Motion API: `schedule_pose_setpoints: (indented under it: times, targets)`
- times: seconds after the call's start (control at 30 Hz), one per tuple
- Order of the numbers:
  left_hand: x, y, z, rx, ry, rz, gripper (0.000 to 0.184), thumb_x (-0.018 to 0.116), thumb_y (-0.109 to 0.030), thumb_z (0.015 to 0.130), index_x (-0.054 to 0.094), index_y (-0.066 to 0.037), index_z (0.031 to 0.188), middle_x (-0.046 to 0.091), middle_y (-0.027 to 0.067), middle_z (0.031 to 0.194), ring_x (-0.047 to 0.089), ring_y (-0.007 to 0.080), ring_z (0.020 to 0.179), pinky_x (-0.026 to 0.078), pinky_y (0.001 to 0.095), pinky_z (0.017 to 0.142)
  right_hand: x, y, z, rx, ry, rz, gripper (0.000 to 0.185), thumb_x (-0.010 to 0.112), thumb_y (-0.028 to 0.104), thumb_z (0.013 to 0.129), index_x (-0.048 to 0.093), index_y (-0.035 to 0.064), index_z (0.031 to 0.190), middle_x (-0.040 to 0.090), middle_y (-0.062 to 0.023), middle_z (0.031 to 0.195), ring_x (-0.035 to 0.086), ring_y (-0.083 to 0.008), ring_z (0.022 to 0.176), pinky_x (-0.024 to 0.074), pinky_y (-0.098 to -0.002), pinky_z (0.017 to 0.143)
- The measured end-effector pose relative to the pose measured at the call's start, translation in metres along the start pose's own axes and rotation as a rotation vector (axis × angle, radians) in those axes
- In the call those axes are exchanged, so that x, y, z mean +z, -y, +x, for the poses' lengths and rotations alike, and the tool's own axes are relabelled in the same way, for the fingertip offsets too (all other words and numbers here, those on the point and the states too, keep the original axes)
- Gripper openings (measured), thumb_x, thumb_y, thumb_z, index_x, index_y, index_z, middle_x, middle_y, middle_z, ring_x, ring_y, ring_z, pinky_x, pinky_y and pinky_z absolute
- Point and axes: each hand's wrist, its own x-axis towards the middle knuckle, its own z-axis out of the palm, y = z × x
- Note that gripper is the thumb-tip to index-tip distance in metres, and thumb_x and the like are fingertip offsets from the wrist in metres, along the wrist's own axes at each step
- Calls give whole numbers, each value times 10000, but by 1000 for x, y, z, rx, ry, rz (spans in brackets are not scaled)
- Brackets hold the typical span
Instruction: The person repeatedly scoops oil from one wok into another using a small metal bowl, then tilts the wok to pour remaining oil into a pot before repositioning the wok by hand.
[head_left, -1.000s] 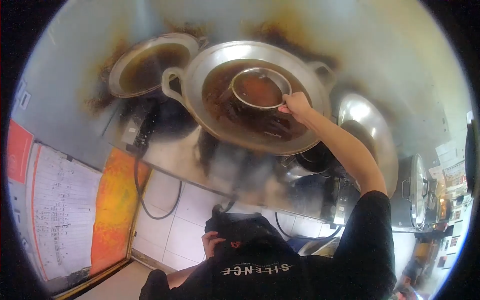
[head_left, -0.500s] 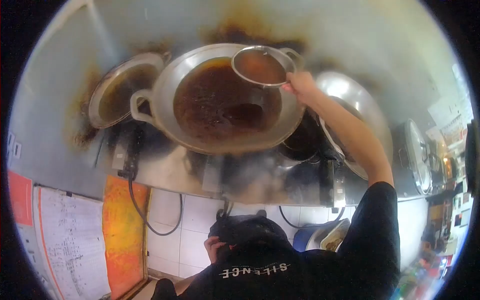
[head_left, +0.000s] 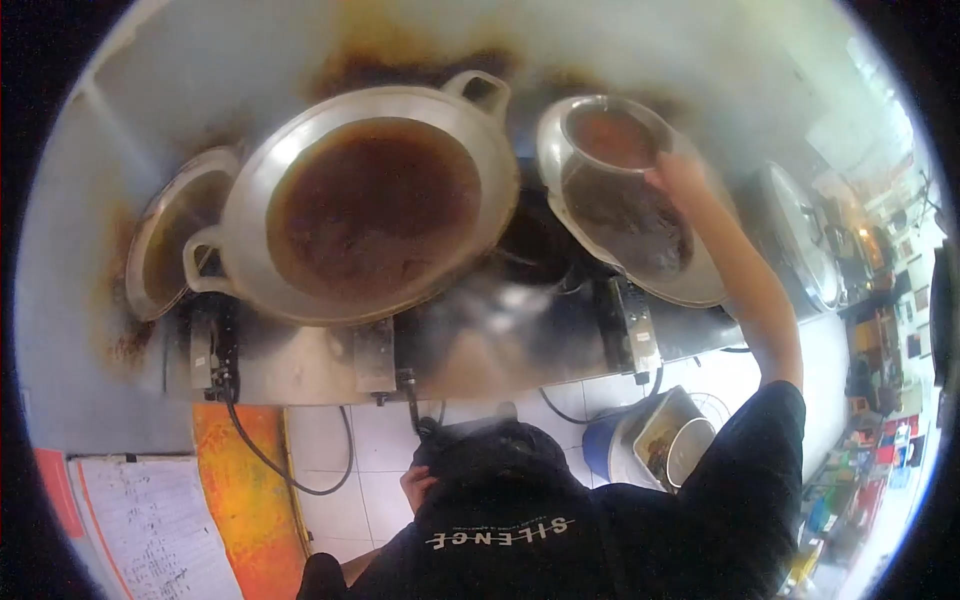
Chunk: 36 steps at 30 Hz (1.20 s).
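Silvery metal rimmed the round vessel above the smaller pan; our right hand gripped its side, seemingly keeping it level so the reddish contents stayed inside. Beside stood the large wok. Our left hand touched dark fabric, whether gripping, we couldn't tell

A grey wall with brown scorch stains rises behind the metal desk; white tiles pave the floor past its near edge, and bright light washes the right side.
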Motion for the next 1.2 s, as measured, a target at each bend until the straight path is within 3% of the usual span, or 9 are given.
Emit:
schedule_pose_setpoints:
  times: [0.13, 0.23, 0.4, 0.5, 0.57, 0.67, 0.83, 0.97, 1.2]
  targets:
    - [5, -9, 19, -409, 70, -23, 258, 681, 13, 580, 622, 23, 831, 607, 131, 878, 581, 239, 833, 472, 344, 772, -51, -16, -17, 82, -142, -133, 292, 497, 79, 836, 529, -192, 734, 625, -226, 673, 660, -259, 559, 537, -293, 465]
    - [19, -15, 22, -372, 75, -67, 256, 639, 46, 554, 627, 62, 810, 634, 111, 750, 595, 223, 711, 491, 329, 702, -91, -38, -16, 25, -185, -467, 317, 501, 105, 819, 548, -176, 678, 631, -225, 653, 664, -251, 554, 534, -307, 489]
    - [27, -3, 11, -45, 227, 103, 250, 725, -27, 572, 644, -18, 808, 564, 126, 969, 561, 243, 891, 466, 353, 786, -172, -88, 7, -390, -146, -1381, 352, 481, 168, 826, 582, -135, 679, 634, -211, 620, 653, -238, 516, 538, -305, 584]
    - [36, -15, 6, -105, 245, 121, 238, 746, -69, 599, 643, -65, 814, 511, 134, 1047, 524, 262, 973, 448, 362, 824, -207, -85, 5, -209, -195, -1217, 403, 460, 226, 839, 588, -103, 646, 642, -180, 613, 643, -258, 505, 533, -304, 636]
    - [41, -16, 4, -120, 236, 119, 232, 743, -77, 611, 638, -85, 818, 498, 136, 1068, 511, 271, 991, 441, 362, 833, -239, -86, 15, -516, -330, -1380, 420, 439, 240, 855, 573, -80, 617, 627, -155, 562, 639, -263, 490, 528, -314, 594]
    - [42, -3, 7, -91, 255, 129, 218, 733, -78, 623, 636, -93, 818, 498, 132, 1075, 510, 274, 991, 438, 360, 836, -232, -22, -13, -233, -316, -1274, 387, 449, 222, 861, 571, -66, 633, 635, -174, 609, 650, -268, 546, 517, -339, 571]
    - [33, 25, 2, -67, 341, 204, 168, 716, -95, 655, 646, -96, 808, 491, 123, 1092, 514, 278, 997, 432, 362, 854, -245, 42, -20, -910, -444, -1800, 272, 491, 159, 865, 597, -39, 712, 625, -159, 611, 645, -300, 596, 514, -382, 582]
    - [34, 17, 4, -110, 317, 159, 212, 715, -72, 618, 655, -67, 821, 537, 101, 989, 542, 243, 917, 451, 343, 804, -242, 62, -10, -750, -477, -1341, 232, 509, 172, 853, 601, -2, 730, 610, -175, 664, 617, -345, 593, 506, -426, 561]
    - [34, -3, 9, -324, 98, -95, 296, 712, -32, 553, 672, -16, 845, 616, 64, 810, 592, 182, 776, 484, 310, 717, -177, -18, 3, -732, -380, -1611, 120, 544, 101, 797, 604, 13, 742, 616, -173, 718, 623, -362, 631, 519, -431, 604]
